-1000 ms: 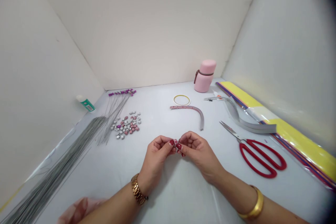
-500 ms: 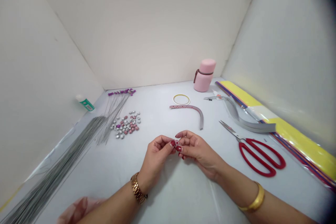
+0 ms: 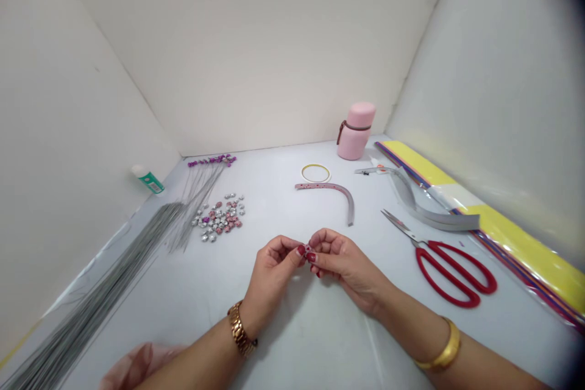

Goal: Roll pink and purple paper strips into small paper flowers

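Note:
My left hand and my right hand meet above the table's middle, thumbs almost touching. Both pinch a tiny pinkish folded paper star between thumb and fingertips; the fingers hide most of it. Beyond them lies a curved pink and silver paper strip, beside a thin yellow and white ring. To the left is a loose pile of small silver and pink paper stars, one of them purple.
Grey wires stretch along the left, some tipped with purple stars. A green-labelled tube is at the left wall. On the right are red-handled scissors, grey strips, a pink flask and packaged coloured sheets.
My right index finger has curled down from a raised position toward the small star. Both hands otherwise stay in the same place, and the things on the table have not moved.

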Motion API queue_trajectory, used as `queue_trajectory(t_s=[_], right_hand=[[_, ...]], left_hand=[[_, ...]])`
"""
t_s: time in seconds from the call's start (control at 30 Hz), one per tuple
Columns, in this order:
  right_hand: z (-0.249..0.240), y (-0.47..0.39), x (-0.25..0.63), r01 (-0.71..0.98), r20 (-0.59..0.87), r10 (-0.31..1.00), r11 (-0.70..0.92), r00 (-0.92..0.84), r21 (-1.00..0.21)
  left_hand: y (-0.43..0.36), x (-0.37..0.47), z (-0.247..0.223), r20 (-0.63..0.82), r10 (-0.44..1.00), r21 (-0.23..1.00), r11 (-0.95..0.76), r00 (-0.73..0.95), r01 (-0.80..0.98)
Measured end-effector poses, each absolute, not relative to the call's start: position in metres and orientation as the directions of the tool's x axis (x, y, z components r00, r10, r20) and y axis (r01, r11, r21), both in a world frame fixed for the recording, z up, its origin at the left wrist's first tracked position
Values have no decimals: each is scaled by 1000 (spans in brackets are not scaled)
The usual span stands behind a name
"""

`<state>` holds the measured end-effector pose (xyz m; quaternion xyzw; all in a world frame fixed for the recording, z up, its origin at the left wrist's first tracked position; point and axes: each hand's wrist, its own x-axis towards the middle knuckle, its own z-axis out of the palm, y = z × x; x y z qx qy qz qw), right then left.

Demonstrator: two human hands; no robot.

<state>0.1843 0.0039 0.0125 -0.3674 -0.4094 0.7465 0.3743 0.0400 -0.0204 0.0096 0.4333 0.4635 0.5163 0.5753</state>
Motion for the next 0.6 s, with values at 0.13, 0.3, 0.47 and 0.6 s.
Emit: queue_trajectory(t_s=[0.13, 0.3, 0.47, 0.6], right_hand=[[13, 4, 185, -260, -247, 855, -394, -457, -882], [14, 6, 185, -243, -260, 852, -400, -455, -884], [14, 6, 187, -250, -276, 842, -423, -464, -871], [16, 6, 188, -252, -300, 821, -460, -486, -851]], left_hand=[[-19, 40, 8, -144, 989, 952, 151, 45, -268], [-18, 39, 8, -166, 980, 944, 191, 112, -268], [-17, 39, 11, -162, 966, 902, 227, 201, -366], [-17, 39, 11, -174, 957, 874, 258, 231, -412]])
